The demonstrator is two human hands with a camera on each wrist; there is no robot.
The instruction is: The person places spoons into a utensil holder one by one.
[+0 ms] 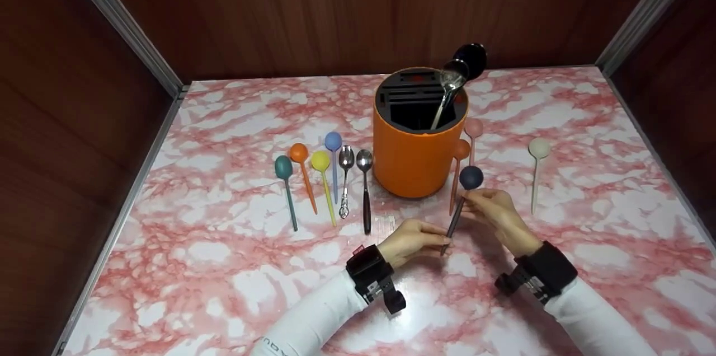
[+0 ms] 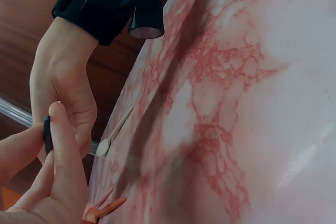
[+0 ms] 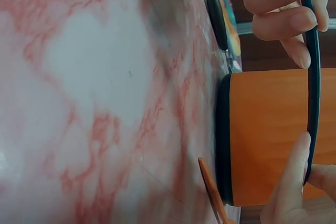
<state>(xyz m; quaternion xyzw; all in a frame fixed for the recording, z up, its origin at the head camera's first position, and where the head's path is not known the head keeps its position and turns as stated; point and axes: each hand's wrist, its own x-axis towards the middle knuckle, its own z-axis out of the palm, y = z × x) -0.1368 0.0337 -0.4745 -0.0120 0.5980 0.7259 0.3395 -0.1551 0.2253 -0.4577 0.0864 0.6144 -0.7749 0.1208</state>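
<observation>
Both hands hold a dark navy spoon (image 1: 471,177) just in front of the orange utensil holder (image 1: 414,160). My right hand (image 1: 497,217) pinches its handle just below the round bowl. At the handle's lower end, my left hand (image 1: 413,242) pinches it between thumb and fingers. In the right wrist view the dark handle (image 3: 314,82) spans the gap between the two hands. The left wrist view shows only the handle's tip (image 2: 48,135); the bowl is hidden there. A rust-red spoon (image 1: 461,149) lies beside the holder, close to the right hand.
Left of the holder lie teal (image 1: 283,167), orange (image 1: 299,153), yellow (image 1: 320,160) and blue (image 1: 333,141) spoons, plus two metal ones (image 1: 364,160). A pink spoon (image 1: 473,127) and a pale spoon (image 1: 539,148) lie to the right. Metal and black utensils (image 1: 452,79) stand in the holder.
</observation>
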